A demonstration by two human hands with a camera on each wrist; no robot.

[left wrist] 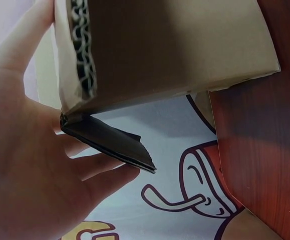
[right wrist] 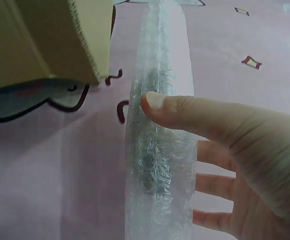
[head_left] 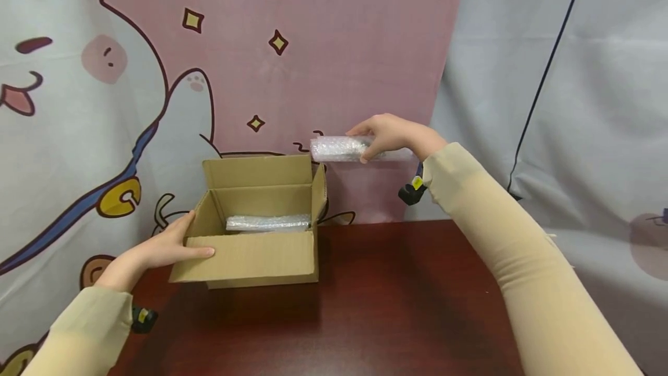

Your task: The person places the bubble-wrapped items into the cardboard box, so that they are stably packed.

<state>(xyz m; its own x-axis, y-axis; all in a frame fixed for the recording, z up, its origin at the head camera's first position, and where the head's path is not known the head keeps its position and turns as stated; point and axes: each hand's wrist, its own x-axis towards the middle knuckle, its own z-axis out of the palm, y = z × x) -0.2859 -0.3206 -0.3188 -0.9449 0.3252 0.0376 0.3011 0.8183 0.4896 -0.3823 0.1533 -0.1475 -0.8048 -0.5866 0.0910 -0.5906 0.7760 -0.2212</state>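
Note:
An open cardboard box [head_left: 263, 257] stands on the left of the dark red table. My left hand [head_left: 169, 242] holds its front left corner, thumb over the front flap and fingers at the left side flap [left wrist: 109, 140]. Above and right of the box, my right hand [head_left: 391, 132] grips a bubble-wrapped package [head_left: 334, 148] in the air, held level. In the right wrist view the thumb presses the near side of the clear wrap [right wrist: 157, 150], fingers behind; something darker shows inside, its kind unclear. Another bubble-wrapped package [head_left: 268, 223] lies in the box.
The dark red table [head_left: 396, 295] extends right of and before the box. A pink and white cartoon curtain [head_left: 334, 74] hangs close behind it, with a grey-white cloth [head_left: 600, 103] at right. The box's right flap [head_left: 319, 190] stands up near the held package.

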